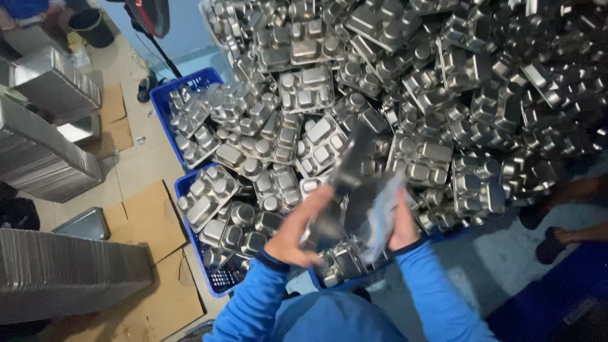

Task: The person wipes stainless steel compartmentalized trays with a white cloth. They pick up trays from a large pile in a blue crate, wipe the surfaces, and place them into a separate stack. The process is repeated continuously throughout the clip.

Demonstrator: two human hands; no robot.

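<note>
My left hand [301,231] and my right hand [400,223] both grip a steel compartment tray [354,190], held upright and blurred by motion in front of me. Both arms wear blue sleeves. Behind the tray rises a huge heap of the same steel compartment trays [411,82], lying upside down and spilling over blue plastic crates [190,82]. A pale cloth or film [384,212] seems pressed against the tray by my right hand.
Neat stacks of steel trays [63,272] stand at the left on flattened cardboard [152,215]. More stacks [44,82] are at the far left. Another person's feet in sandals [557,244] stand at the right. A fan stand [155,38] is at the back.
</note>
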